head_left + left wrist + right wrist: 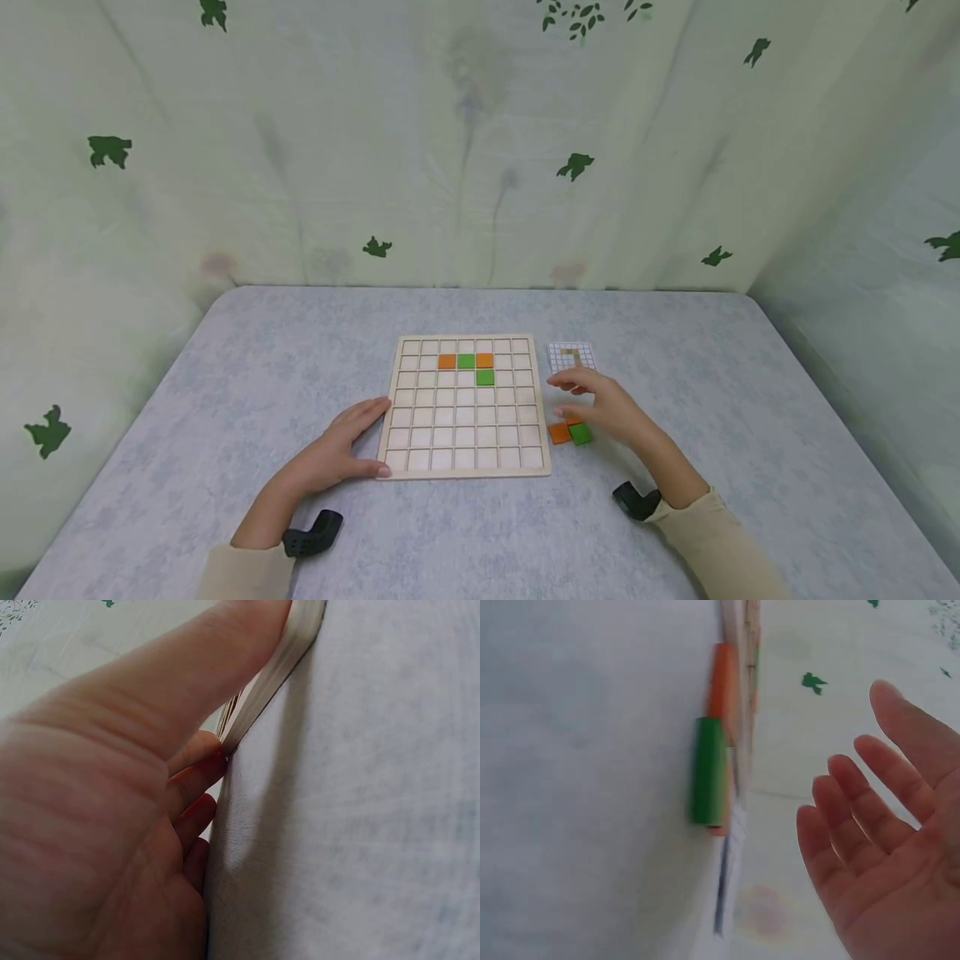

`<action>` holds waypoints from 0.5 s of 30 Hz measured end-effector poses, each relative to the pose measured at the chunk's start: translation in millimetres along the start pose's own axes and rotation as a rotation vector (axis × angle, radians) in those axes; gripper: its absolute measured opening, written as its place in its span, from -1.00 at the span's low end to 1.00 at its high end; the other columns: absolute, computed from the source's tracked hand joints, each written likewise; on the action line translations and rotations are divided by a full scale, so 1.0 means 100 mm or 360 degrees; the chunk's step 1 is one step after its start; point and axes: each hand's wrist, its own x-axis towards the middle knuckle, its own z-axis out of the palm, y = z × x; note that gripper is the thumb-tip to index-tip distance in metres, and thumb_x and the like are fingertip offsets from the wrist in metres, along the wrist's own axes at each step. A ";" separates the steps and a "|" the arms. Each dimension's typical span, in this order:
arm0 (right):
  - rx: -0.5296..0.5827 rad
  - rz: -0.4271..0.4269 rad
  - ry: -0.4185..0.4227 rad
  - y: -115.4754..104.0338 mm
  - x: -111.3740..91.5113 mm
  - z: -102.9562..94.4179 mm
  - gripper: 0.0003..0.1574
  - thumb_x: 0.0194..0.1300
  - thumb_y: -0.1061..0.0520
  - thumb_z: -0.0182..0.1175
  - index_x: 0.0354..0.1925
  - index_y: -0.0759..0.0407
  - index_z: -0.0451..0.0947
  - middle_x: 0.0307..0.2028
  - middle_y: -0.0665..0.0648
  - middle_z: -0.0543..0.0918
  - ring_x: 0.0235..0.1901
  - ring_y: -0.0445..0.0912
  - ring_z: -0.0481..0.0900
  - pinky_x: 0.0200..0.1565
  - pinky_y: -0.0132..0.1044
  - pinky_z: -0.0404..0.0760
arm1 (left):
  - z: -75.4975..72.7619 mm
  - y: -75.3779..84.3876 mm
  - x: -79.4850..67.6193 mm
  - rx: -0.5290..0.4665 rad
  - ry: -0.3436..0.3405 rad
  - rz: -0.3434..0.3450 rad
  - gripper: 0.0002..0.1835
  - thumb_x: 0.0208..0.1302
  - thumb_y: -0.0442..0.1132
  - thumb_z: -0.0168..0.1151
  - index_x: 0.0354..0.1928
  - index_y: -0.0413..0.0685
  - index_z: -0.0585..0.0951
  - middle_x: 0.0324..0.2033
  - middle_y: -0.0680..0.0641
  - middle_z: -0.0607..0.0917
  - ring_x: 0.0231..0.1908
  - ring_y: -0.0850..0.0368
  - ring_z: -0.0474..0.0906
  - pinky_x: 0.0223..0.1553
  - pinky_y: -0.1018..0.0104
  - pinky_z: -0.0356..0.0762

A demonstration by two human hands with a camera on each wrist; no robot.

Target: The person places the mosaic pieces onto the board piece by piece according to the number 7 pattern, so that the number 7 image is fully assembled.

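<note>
The loose tiles point(580, 434), two orange and one green, lie bunched on the table point(465, 533) just off the right edge of the board point(444, 417), towards its near corner. They look square, so you have no long axis to line up with. From your right hand point(613, 407) they sit below the thumb and on your side of the fingertips; the far orange one is partly hidden behind your thumb. That hand is clearly the nearer, with the whole board between the tiles and your left hand point(341, 446).

Your right grip is wide, thumb and fingers well parted and nothing held. The right wrist view puts the palm above the table and apart from the tiles, the forearm coming in from the near right. Your left hand rests at the board's left edge, fingers spread along it and thumb at the near corner.

Further out, a small patterned card point(566, 357) lies beyond your right fingertips, and four placed tiles point(466, 361) sit in the board's far rows.
</note>
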 end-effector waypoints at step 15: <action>-0.0193 -0.0010 -0.0272 0.20 -0.14 0.13 -0.67 0.04 0.10 0.32 -0.16 0.04 0.56 -0.12 -0.07 0.49 -0.07 -0.13 0.39 -0.02 -0.18 0.40 | 0.00 -0.02 0.00 0.0007 -0.0003 -0.0013 0.10 -0.20 0.19 0.38 0.36 -0.14 0.09 0.30 -0.21 0.09 0.28 -0.21 -0.12 0.14 -0.21 -0.04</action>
